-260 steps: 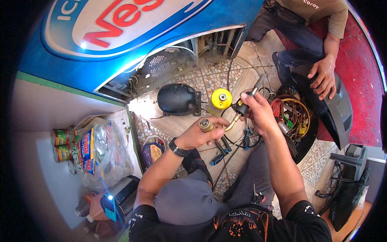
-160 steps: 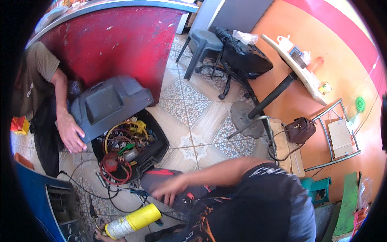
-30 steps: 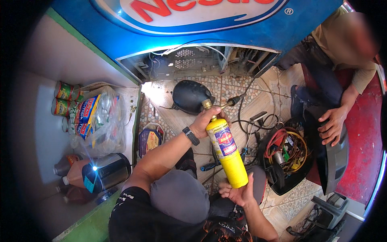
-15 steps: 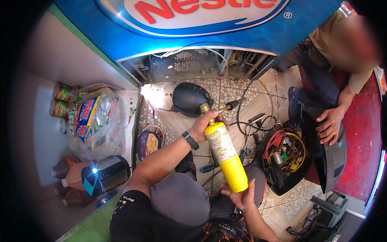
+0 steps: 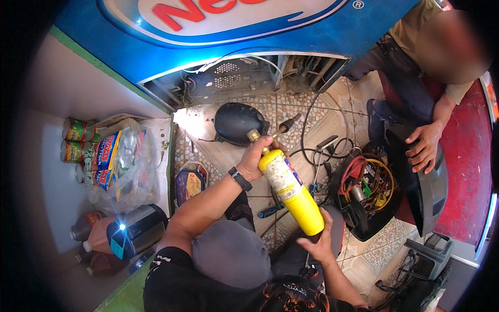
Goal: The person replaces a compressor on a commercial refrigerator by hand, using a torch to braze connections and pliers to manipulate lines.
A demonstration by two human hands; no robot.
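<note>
Head view: the left hand (image 5: 258,157) is closed round the neck of the yellow cylinder (image 5: 293,195), which slants between the two hands, neck up and to the left, base down and to the right. The right hand (image 5: 321,243) is cupped at that base, thumb along its side; how firmly its fingers press cannot be told. Out of the left fist come a brass fitting (image 5: 253,135), just above, and a torch tip (image 5: 289,124), above and to the right — the fingers hide how the torch meets the neck.

Just beyond the left hand sits a black compressor (image 5: 235,122) on the floor (image 5: 291,101); farther on is the cabinet (image 5: 332,36), open at its base. Right of the grip lies a looped cable (image 5: 302,132), then the toolbox (image 5: 374,229), and past it a co-worker's hand (image 5: 425,150) on the lid (image 5: 434,184). Left of the grip stands a tub (image 5: 189,184).

A slip looks the likeliest trouble: if the left fingers loosened while the right palm only cradled, the smooth cylinder could slide out and hit the floor. Were the hidden joint seated askew, gas might leak. A careless swing — forward or right — could knock the tip on the compressor or catch it in the cable.
</note>
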